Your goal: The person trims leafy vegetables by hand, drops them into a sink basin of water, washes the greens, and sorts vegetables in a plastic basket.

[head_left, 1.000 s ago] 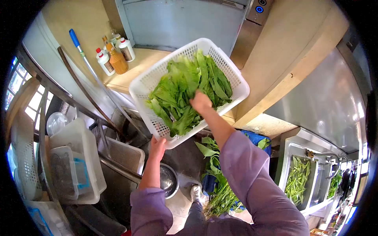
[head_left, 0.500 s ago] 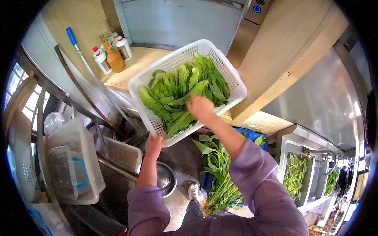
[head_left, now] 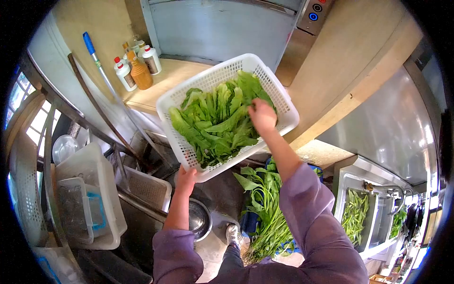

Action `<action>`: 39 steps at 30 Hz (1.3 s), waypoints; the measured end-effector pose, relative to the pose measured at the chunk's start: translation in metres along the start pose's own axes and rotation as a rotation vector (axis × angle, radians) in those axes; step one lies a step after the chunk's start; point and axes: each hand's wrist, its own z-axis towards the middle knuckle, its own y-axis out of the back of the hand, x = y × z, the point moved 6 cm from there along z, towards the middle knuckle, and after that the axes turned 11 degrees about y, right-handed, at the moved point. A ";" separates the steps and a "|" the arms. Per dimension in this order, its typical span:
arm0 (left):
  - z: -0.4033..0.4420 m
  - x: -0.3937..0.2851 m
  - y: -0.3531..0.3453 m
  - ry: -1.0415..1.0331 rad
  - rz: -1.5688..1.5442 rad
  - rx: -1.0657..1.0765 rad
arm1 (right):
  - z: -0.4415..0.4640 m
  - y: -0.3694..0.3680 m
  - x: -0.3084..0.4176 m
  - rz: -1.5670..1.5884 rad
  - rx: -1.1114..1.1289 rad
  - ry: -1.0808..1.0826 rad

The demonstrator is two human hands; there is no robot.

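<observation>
A white perforated plastic basket [head_left: 174,138] full of green leafy lettuce [head_left: 217,113] is tilted in front of me at the edge of a wooden ledge. My left hand [head_left: 187,179] is closed on the basket's near left corner, thumb on the rim. Over the right side of the lettuce, my right hand [head_left: 263,116] has its fingers curled around some leaves, which are slightly blurred. The leaves beneath its fingers are partly hidden.
Bottles [head_left: 141,73] stand on the wooden ledge [head_left: 177,78] at the back left. Long-stemmed greens [head_left: 269,208] fill a blue crate below. A steel sink [head_left: 373,217] holding more greens is at right; stacked plastic bins [head_left: 106,208] and a metal bowl [head_left: 201,217] are at left.
My right hand has moved right and slightly up across the lettuce, and the leaves have shifted and lie more spread toward the near side. My left hand keeps its hold on the basket corner.
</observation>
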 end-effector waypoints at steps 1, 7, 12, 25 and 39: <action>-0.001 -0.004 -0.002 0.007 0.003 0.006 | -0.004 -0.002 0.016 -0.037 0.056 0.042; -0.009 -0.037 -0.022 0.084 0.225 -0.070 | -0.026 0.027 0.091 -0.012 -0.014 0.216; 0.011 -0.061 -0.033 0.032 0.129 0.029 | -0.075 0.093 0.113 0.251 -0.205 0.369; 0.081 -0.131 -0.055 -0.128 -0.077 0.038 | -0.285 0.150 -0.025 0.633 0.235 -0.588; -0.275 0.174 -0.309 0.325 0.484 1.031 | -0.405 0.260 -0.078 1.663 -0.459 -1.098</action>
